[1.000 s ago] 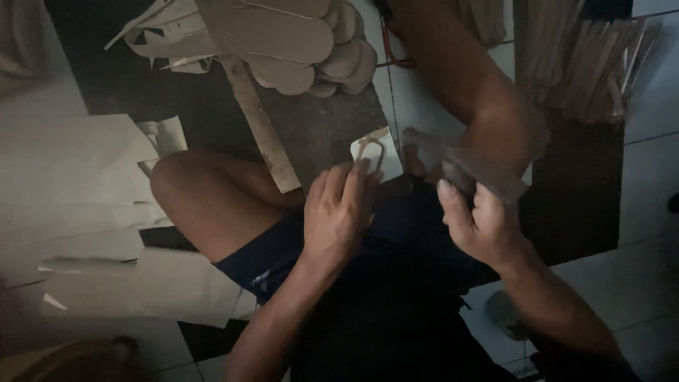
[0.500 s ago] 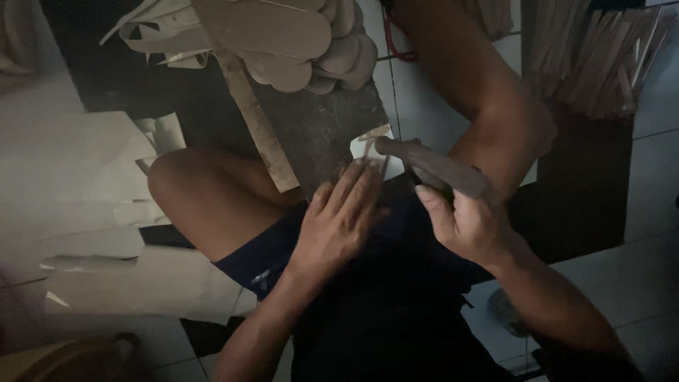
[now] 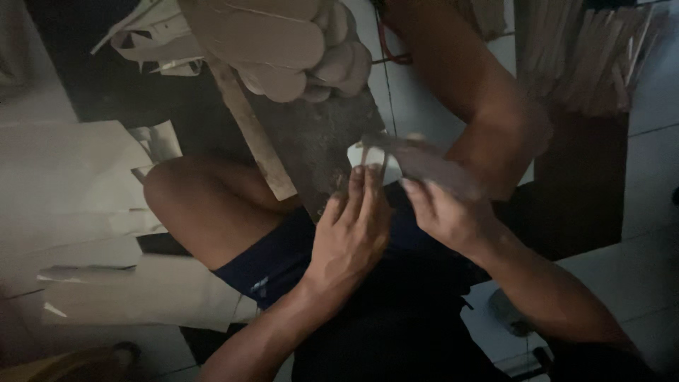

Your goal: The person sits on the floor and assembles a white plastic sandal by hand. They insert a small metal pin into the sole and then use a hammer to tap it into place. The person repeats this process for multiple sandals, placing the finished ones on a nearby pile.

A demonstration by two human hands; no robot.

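A dim tiled floor is seen from above, with a dark work board propped across a seated person's lap. A flat grey sole-shaped piece is pinched in the right hand, its far end over a small white piece. The left hand is laid flat, fingers spread, just beside that grip. Stacked cut soles are piled beyond it; pale sheets crowd the left edge.

Tiled floor, pale, dim light. Directly on it: a dark mat at upper left, a dark worn board propped near the knees, large pale cardboard sheets at left, a bundle of flat sticks at upper right.
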